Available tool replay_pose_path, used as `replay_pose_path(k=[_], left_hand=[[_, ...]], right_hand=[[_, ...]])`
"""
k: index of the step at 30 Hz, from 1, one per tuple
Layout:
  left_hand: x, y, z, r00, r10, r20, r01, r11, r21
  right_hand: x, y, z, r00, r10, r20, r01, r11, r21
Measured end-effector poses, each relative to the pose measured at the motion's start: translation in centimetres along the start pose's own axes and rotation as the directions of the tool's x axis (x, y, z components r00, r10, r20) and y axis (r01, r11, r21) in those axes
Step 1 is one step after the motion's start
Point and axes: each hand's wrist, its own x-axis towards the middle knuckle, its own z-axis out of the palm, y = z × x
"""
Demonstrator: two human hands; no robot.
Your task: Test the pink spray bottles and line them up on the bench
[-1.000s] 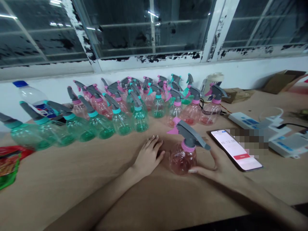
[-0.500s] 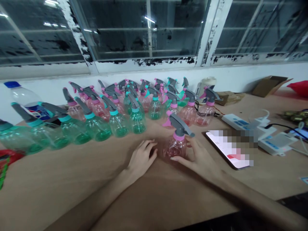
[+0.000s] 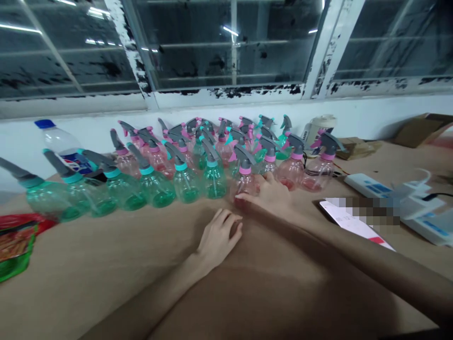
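My right hand [image 3: 274, 194] is around the lower body of a clear pink spray bottle [image 3: 244, 182] with a grey trigger head and pink collar. It stands upright at the front right end of a row of green spray bottles [image 3: 186, 184]. Some of its far side is hidden by my fingers. Closer to me, my left hand [image 3: 221, 237] rests on the table, fingers loosely bent and thumb apart, with nothing in it. Behind, several more pink spray bottles [image 3: 290, 170] and green ones are grouped near the wall.
To the right lie a phone [image 3: 348, 224] with a lit screen and a white power strip [image 3: 375, 189] with plugs and cables. A large soda bottle [image 3: 58, 139] and a red-green food packet [image 3: 19, 245] are at left. A cup [image 3: 320, 132] and cardboard box [image 3: 423, 130] stand at the back.
My right hand has moved the pink spray bottle away from me, up to the end of the front row. My left hand stays on the table. The view has shifted slightly left.
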Motion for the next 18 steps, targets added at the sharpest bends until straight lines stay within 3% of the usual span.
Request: replay_pose_path(k=[5,8,13,18], left_hand=[[0.0,-0.1,0.1,1.000,-0.009,0.018,0.009,1.000,-0.003],[0.0,-0.1,0.1,0.999,-0.016,0.033,0.016,1.000,-0.004],[0.0,0.1,0.0,0.998,-0.027,0.048,0.027,1.000,0.006],[0.0,0.0,0.0,0.998,-0.035,0.057,0.034,0.999,0.019]], right_hand=[[2.3,-0.6,-0.5,0.985,0.061,0.161,-0.063,0.998,0.008],[3.3,-0.7,-0.7,0.978,0.068,0.196,-0.076,0.996,0.034],[3.8,-0.5,0.1,0.983,0.067,0.169,-0.085,0.991,0.100],[1.7,0.8,0.5,0.999,0.038,0.008,-0.039,0.950,0.309]])
